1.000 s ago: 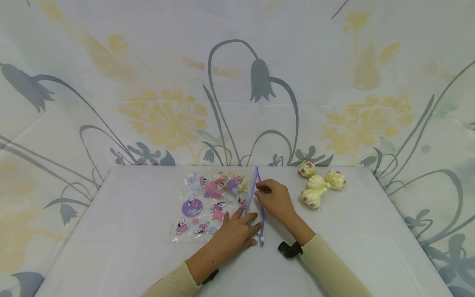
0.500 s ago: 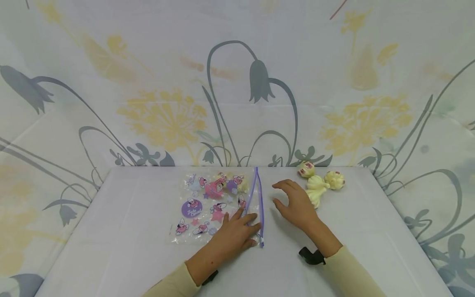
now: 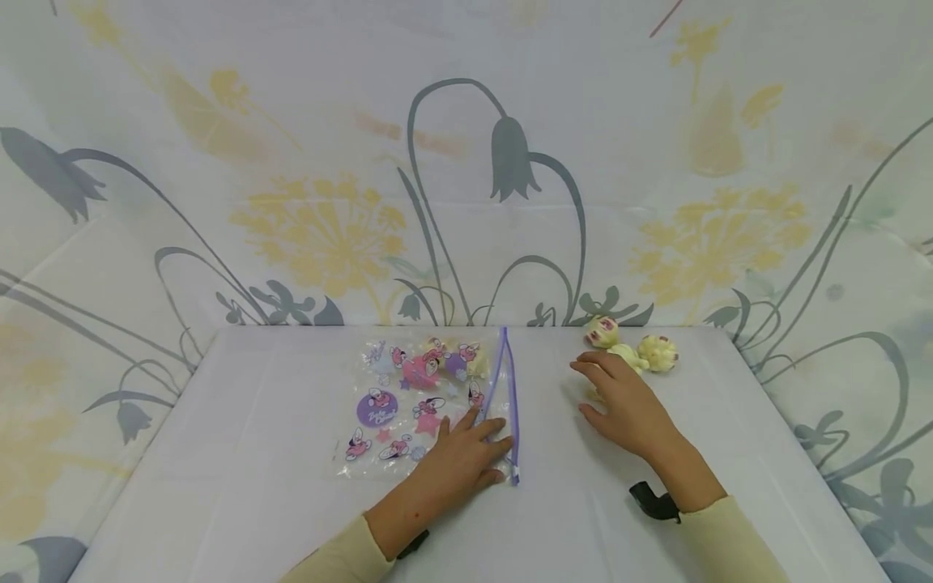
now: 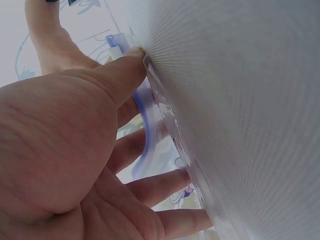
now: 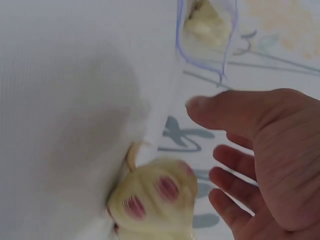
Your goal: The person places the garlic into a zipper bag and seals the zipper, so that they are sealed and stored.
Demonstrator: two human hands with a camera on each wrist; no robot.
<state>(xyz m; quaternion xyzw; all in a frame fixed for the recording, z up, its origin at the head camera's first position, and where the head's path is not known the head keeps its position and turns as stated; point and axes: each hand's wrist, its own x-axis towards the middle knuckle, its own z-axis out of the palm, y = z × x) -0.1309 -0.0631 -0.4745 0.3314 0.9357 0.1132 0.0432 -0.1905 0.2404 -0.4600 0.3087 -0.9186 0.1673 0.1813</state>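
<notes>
1. Pale cream garlic bulbs lie at the far right of the table [image 3: 262, 405]: a far bulb [image 3: 602, 332], a right bulb [image 3: 658, 354], and between them and the hand a partly hidden bulb [image 3: 632, 356].
2. Right hand [image 3: 630, 405], the nearer to these, holds nothing; its fingers are loosely bent, thumb apart. The partly hidden bulb sits just beyond and partly beneath the fingers; its long axis cannot be told, since the hand covers much of it.
3. Left hand [image 3: 459, 453], well to the left, rests with fingers spread on the clear bag [image 3: 377, 409], near its right edge, grasping no bulb.
4. Bag: thin, glossy film printed in pink and purple, lying flat; its purple zip edge [image 3: 513, 397] parts into a narrow wedge facing right, towards the bulbs.
5. Bagged bulb [image 5: 207, 25]: yellowish, blurred, seen through the parted mouth.
6. Surface detail: rounded, ribbed bulbs with reddish-purple streaks; the table covering is white and finely woven.
</notes>
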